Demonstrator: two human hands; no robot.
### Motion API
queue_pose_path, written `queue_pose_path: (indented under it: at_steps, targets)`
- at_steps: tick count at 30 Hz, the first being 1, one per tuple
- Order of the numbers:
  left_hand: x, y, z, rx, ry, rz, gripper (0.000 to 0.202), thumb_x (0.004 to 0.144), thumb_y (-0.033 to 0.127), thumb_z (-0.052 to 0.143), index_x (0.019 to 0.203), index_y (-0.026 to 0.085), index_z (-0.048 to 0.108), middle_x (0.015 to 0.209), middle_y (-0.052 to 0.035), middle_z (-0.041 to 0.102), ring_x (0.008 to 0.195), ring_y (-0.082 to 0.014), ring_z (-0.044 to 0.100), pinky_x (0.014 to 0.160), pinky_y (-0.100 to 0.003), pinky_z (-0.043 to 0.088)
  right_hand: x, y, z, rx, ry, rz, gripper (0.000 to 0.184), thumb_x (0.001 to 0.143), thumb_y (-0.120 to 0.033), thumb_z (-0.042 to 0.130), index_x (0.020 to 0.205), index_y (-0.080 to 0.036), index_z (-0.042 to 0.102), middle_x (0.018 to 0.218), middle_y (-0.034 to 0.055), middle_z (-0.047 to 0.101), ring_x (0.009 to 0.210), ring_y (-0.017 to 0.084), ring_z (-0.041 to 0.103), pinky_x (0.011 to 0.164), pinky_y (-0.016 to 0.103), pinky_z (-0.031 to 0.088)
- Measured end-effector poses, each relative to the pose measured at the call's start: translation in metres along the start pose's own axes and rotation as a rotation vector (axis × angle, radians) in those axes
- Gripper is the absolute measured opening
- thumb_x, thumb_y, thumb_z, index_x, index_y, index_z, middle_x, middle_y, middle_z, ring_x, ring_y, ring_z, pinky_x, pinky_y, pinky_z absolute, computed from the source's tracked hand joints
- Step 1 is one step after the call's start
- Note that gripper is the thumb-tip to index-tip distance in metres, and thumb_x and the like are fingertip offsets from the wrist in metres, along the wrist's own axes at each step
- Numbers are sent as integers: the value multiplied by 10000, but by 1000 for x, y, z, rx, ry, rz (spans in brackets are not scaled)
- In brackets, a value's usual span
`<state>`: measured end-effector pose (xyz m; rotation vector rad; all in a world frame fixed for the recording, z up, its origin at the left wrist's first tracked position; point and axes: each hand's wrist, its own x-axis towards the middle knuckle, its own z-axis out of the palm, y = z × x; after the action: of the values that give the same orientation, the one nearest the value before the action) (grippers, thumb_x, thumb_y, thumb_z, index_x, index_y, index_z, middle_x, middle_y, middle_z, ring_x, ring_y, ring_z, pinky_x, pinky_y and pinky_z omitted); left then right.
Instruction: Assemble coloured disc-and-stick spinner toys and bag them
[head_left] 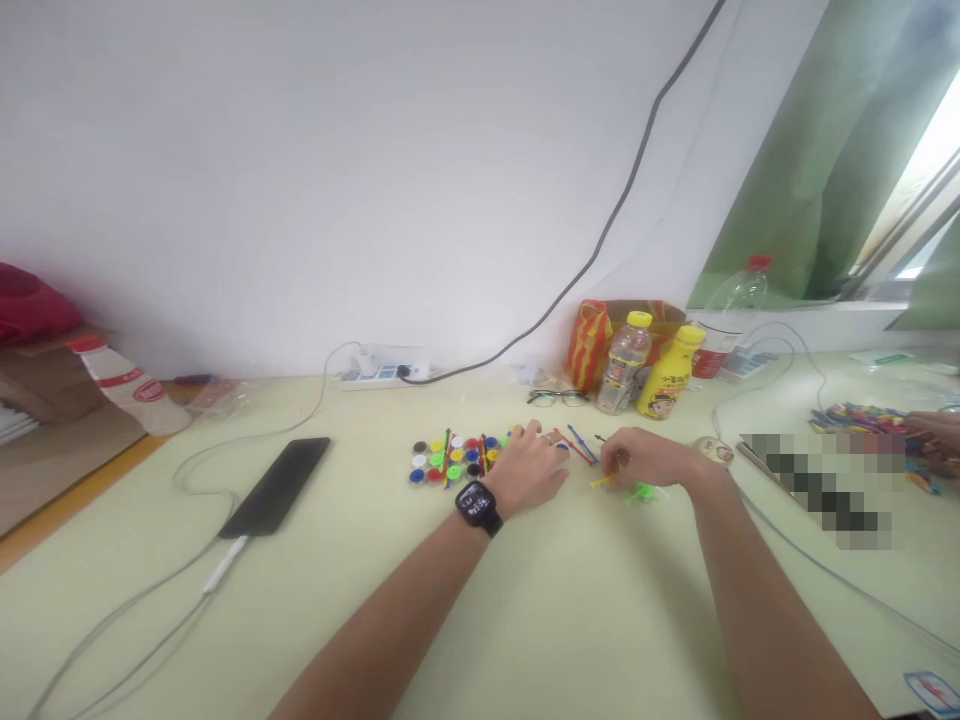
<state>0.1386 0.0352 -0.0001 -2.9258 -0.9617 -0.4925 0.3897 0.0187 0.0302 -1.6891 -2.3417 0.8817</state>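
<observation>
The rows of discs toward the counter's back edge look mostly done, loose sticks seemingly left, my left hand spread, my right hand curled (gripping, I can't tell).

discs: multicoloured, flat, in rows on bench | sticks: thin, some among discs | green pieces: bunched, right of discs

1. Far: plain white wall (grey-tinted in places).
2. Pale green table, far edge along wall.
3. Far right: green curtain; bright light at window.
</observation>
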Motion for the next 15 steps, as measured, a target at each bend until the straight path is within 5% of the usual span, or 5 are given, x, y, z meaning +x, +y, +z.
queue_pose_path:
  at_steps: [5, 9, 12, 15]
  targets:
    - [0, -16, -12, -95, -4, -71, 252, 914, 305, 678, 1160, 275, 720, 1329, -99, 662, 1181, -358, 539, 973, -503, 449, 3, -16, 3, 213, 162, -101, 73, 755, -264, 660, 741, -203, 698, 752, 31, 713, 710, 203, 627, 648, 299, 469]
    - [3, -24, -34, -381, 118, -82, 361, 943, 304, 651, 1302, 282, 675, 1394, -73, 647, 1264, -293, 556, 1078, -449, 453, 10, -37, 8, 505, 314, -142, 171, 830, -362, 658, 843, -199, 607, 775, 18, 665, 703, 173, 608, 646, 289, 486]
    - [7, -20, -44, -590, 164, -60, 363, 969, 331, 619, 1323, 267, 667, 1325, -72, 691, 1172, -237, 636, 978, -354, 529, 17, -51, 16, 705, 305, -173, 164, 838, -344, 632, 903, -200, 587, 771, 5, 631, 667, 150, 578, 598, 269, 460]
    - [9, -16, -44, -650, 167, -44, 240, 962, 273, 600, 1155, 233, 737, 1119, -53, 756, 981, -193, 692, 886, -305, 552, 22, -58, 23, 768, 291, -176, 155, 827, -312, 600, 938, -205, 591, 753, -3, 609, 654, 145, 548, 521, 241, 381]
